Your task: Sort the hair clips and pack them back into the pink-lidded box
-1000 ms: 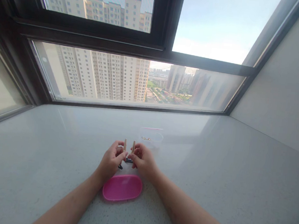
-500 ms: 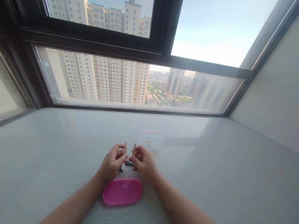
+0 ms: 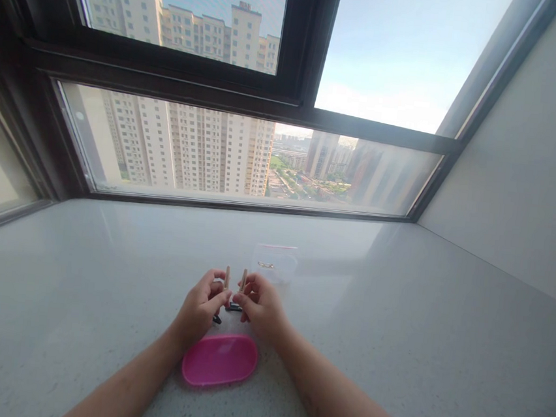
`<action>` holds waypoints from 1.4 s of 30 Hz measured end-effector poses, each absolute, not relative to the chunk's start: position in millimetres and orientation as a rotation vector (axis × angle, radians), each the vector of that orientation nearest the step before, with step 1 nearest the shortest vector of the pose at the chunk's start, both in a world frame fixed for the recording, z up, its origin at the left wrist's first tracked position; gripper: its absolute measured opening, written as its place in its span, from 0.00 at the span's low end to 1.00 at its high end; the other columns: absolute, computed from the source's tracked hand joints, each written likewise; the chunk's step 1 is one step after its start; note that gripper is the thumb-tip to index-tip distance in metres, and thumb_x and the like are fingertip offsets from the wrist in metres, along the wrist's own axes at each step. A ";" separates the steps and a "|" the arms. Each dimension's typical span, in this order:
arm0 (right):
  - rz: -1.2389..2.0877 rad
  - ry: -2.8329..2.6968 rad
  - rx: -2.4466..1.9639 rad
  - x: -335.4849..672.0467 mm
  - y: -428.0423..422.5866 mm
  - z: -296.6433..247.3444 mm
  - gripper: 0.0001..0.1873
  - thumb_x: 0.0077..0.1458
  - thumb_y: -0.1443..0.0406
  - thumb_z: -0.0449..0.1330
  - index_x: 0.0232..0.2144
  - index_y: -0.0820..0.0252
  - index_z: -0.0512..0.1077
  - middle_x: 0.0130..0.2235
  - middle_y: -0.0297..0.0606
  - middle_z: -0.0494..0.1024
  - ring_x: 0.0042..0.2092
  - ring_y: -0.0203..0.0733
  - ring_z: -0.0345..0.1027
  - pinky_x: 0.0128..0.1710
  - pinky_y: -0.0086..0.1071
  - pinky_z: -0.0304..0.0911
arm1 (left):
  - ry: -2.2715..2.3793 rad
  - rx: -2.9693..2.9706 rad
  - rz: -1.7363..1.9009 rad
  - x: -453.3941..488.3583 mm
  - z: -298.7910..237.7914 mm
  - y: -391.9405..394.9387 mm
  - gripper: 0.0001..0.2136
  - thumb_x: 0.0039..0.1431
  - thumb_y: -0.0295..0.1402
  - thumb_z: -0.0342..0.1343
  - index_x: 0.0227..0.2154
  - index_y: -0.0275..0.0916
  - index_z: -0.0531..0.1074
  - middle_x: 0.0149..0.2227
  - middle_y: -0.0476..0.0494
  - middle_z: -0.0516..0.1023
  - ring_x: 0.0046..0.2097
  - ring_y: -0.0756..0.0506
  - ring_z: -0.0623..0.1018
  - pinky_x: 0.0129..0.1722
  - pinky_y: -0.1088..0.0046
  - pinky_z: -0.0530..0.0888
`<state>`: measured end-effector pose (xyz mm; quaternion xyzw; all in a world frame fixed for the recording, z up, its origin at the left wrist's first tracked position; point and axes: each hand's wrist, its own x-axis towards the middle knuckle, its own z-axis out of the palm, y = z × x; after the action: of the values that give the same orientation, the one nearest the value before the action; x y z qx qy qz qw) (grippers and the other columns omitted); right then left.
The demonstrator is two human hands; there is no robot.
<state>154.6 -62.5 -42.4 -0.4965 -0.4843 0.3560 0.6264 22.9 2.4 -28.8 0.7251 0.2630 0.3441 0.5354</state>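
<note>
My left hand (image 3: 206,301) pinches a short, thin beige stick (image 3: 227,278), held nearly upright between thumb and fingers. A similar beige stick (image 3: 243,280) is in the pinch of my right hand (image 3: 257,303), tilted slightly. The two sticks stand side by side with a narrow gap between them. Below the fingertips lies a small black piece (image 3: 234,307), partly hidden by the right hand. Another dark piece (image 3: 217,319) shows under the left hand; its kind is too small to make out. Nearest my wrists is a pink oval tray (image 3: 220,361).
Behind the right hand, a clear zip bag (image 3: 280,261) with small gold-coloured pieces (image 3: 266,266) lies on the speckled pale counter (image 3: 392,350). A dark-framed window (image 3: 185,203) closes off the far side, and a white wall (image 3: 515,192) rises at the right.
The view has shifted and tilted slightly, so the hands, tray and bag appear a little further left. Both hands keep their pinch on the sticks, in almost the same pose.
</note>
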 end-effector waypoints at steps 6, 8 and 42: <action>0.815 -1.120 -1.128 154.6 -62.8 -41.3 0.10 0.45 0.65 0.60 0.31 0.60 0.63 0.23 0.25 0.62 0.17 0.26 0.56 0.11 0.21 0.57 | 0.628 1.751 0.822 22.5 -30.8 3.5 0.08 0.54 0.33 0.49 0.37 0.39 0.61 0.20 0.55 0.67 0.20 0.53 0.64 0.19 0.79 0.60; 0.812 -1.128 -1.131 154.4 -63.1 -41.0 0.10 0.45 0.65 0.60 0.31 0.60 0.63 0.23 0.25 0.62 0.17 0.26 0.56 0.11 0.21 0.57 | 0.628 1.754 0.822 22.5 -31.6 3.9 0.08 0.54 0.33 0.49 0.38 0.39 0.61 0.20 0.56 0.67 0.20 0.53 0.64 0.19 0.79 0.60; 0.830 -1.149 -1.143 152.4 -64.7 -40.7 0.13 0.44 0.63 0.61 0.27 0.59 0.59 0.23 0.26 0.62 0.18 0.27 0.57 0.12 0.21 0.57 | 0.622 1.719 0.833 23.3 -29.6 2.5 0.09 0.53 0.33 0.51 0.37 0.39 0.60 0.20 0.56 0.67 0.19 0.53 0.64 0.18 0.80 0.60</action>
<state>152.4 -64.7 -40.7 -0.4958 -0.4984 0.3602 0.6132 23.3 2.5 -29.6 0.7220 0.2613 0.3500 0.5366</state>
